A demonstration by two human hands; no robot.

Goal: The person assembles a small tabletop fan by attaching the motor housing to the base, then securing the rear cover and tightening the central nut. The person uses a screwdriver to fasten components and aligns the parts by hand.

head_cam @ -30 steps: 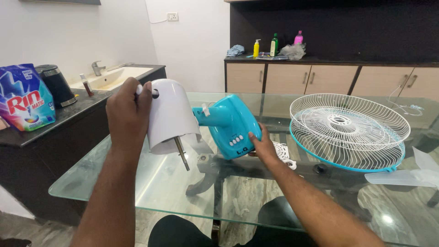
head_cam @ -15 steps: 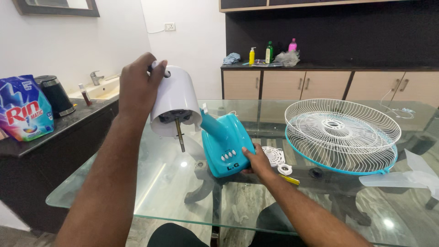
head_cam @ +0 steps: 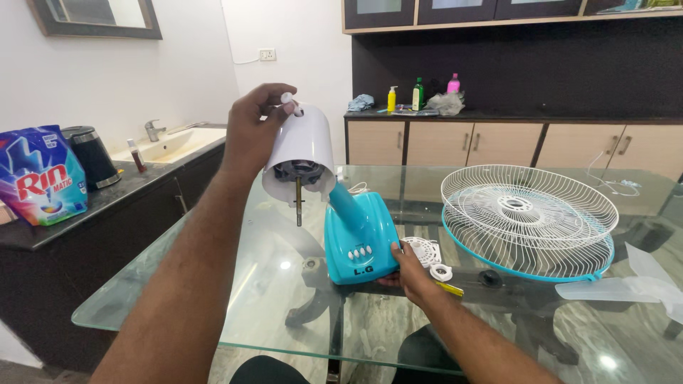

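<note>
While the left hand [head_cam: 257, 128] grips the rear of a white plastic fan motor housing [head_cam: 300, 153] at upper centre, tilting its bare metal shaft [head_cam: 298, 201] downward, the right hand [head_cam: 411, 270] clasps the turquoise plastic fan base [head_cam: 359, 238], steadying it on the glass table [head_cam: 235, 284]. White wire fan guards [head_cam: 528, 217] lie stacked at right.

Our left hand [head_cam: 252, 131] and right hand [head_cam: 411, 272] were bare, without gloves, rings or a watch. Both forearms were uncovered, no sleeves reaching them. Dark trousers covered our legs [head_cam: 420, 348].
</note>
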